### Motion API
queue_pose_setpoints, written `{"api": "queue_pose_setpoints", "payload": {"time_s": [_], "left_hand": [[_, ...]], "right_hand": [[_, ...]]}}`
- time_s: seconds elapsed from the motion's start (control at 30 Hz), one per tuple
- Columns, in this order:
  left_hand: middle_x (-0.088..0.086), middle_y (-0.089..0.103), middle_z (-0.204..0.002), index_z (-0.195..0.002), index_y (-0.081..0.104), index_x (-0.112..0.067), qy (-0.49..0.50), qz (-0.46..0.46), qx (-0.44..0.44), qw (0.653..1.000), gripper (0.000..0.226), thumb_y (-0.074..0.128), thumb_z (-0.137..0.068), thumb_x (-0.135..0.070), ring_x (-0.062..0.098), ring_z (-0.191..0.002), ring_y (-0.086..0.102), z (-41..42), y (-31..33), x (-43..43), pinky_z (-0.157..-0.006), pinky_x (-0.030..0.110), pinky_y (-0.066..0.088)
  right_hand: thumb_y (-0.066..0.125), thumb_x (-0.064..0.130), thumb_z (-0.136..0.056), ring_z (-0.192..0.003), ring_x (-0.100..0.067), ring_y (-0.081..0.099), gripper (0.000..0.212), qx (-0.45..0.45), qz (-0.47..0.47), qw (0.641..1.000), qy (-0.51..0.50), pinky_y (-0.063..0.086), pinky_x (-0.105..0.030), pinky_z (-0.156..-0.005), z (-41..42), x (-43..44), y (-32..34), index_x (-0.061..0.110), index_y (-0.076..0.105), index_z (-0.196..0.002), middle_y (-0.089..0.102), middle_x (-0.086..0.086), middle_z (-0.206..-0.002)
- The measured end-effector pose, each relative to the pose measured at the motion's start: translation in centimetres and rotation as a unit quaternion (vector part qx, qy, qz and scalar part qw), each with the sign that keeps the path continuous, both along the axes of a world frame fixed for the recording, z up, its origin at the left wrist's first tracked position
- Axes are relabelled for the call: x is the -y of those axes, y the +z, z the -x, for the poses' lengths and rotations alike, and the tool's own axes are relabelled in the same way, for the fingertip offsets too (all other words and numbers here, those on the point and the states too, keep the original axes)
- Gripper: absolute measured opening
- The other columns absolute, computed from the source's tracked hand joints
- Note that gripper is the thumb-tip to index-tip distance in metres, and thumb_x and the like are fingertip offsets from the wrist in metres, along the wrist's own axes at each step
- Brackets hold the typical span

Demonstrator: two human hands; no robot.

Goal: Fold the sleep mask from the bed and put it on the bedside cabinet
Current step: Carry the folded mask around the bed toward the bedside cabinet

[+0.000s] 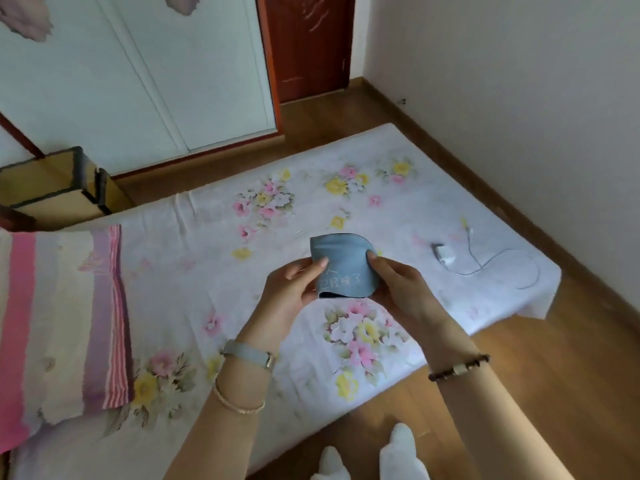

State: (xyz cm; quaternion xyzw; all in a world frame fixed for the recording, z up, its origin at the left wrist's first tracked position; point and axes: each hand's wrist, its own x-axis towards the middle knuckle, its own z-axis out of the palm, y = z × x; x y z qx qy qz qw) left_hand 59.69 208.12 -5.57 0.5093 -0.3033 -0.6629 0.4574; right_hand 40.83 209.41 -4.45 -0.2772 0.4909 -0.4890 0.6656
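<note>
Fingers of the left hand point(294, 284) and right hand point(394, 282) pinch the folded blue sleep mask point(343, 265) above the flowery bed point(398, 216). Best to press the edges together so it stays shut.

Pillow point(59, 317) lies on bed point(214, 237), charger point(445, 254) opposite.

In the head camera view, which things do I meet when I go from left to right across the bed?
Pink striped pillow → left hand → blue fabric sleep mask held in both hands → right hand → white charger with its thin cable.
</note>
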Motion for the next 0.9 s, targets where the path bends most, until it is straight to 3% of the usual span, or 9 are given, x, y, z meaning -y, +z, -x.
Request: {"api": "queue_pose_setpoints", "payload": {"time_s": [0.13,0.23,0.4,0.5,0.67,0.77,0.9], "left_hand": [[0.017,0.077,-0.1,-0.099,0.076,-0.003,-0.111,0.008,-0.015,0.994,0.027,0.079,-0.079,-0.021,0.027,-0.092,0.075,7.9,0.1,1.3,-0.076,0.033,0.059],[0.016,0.078,-0.103,-0.099,0.077,-0.006,-0.181,0.012,-0.017,0.983,0.025,0.079,-0.079,-0.022,0.025,-0.094,0.075,14.1,0.3,1.3,-0.077,0.032,0.06],[0.019,0.075,-0.11,-0.105,0.074,-0.004,-0.24,0.002,-0.004,0.971,0.031,0.078,-0.081,-0.023,0.029,-0.101,0.073,24.0,0.6,0.3,-0.086,0.038,0.055],[0.019,0.076,-0.108,-0.103,0.074,0.0,-0.258,0.01,-0.018,0.966,0.03,0.078,-0.08,-0.019,0.027,-0.096,0.074,29.4,0.6,-0.2,-0.084,0.038,0.06],[0.003,0.079,-0.09,-0.085,0.081,-0.014,-0.317,0.024,-0.031,0.948,0.006,0.077,-0.082,-0.017,0.018,-0.088,0.075,38.2,0.4,-0.9,-0.077,0.032,0.06],[0.005,0.078,-0.089,-0.084,0.079,-0.012,-0.344,0.032,-0.036,0.938,0.007,0.077,-0.081,-0.018,0.018,-0.086,0.075,43.3,0.2,-1.3,-0.075,0.03,0.059],[0.008,0.077,-0.092,-0.09,0.078,-0.008,-0.374,0.029,-0.034,0.926,0.014,0.078,-0.08,-0.018,0.021,-0.085,0.074,49.6,-0.1,-1.7,-0.074,0.031,0.059]], "right_hand": [[0.061,0.025,-0.094,-0.103,-0.039,0.071,0.04,0.011,0.002,0.996,-0.089,0.059,-0.043,-0.09,7.6,-2.8,0.3,-0.012,0.065,-0.111,0.072,-0.027,-0.111],[0.064,0.026,-0.091,-0.095,-0.031,0.074,0.029,0.005,-0.003,0.988,-0.157,0.061,-0.035,-0.08,13.4,-4.9,0.5,-0.001,0.073,-0.097,0.076,-0.019,-0.102],[0.061,0.025,-0.095,-0.09,-0.024,0.076,0.027,-0.002,-0.012,0.974,-0.224,0.06,-0.027,-0.071,22.0,-8.0,0.8,0.003,0.075,-0.092,0.079,-0.013,-0.096],[0.063,0.024,-0.094,-0.082,-0.019,0.076,0.025,-0.007,-0.02,0.964,-0.266,0.06,-0.024,-0.067,26.7,-9.5,0.9,0.005,0.077,-0.086,0.079,-0.009,-0.088],[0.064,0.025,-0.094,-0.085,-0.019,0.074,0.025,-0.007,-0.034,0.947,-0.32,0.062,-0.028,-0.073,34.2,-11.9,1.1,0.001,0.072,-0.097,0.077,-0.009,-0.092],[0.063,0.025,-0.095,-0.091,-0.021,0.074,0.025,-0.008,-0.04,0.937,-0.347,0.062,-0.028,-0.076,38.5,-13.3,1.2,0.002,0.071,-0.102,0.077,-0.012,-0.1],[0.061,0.023,-0.096,-0.085,-0.017,0.075,0.025,0.005,-0.028,0.925,-0.38,0.061,-0.026,-0.07,43.6,-14.7,1.5,0.001,0.071,-0.102,0.079,-0.008,-0.093]]}}
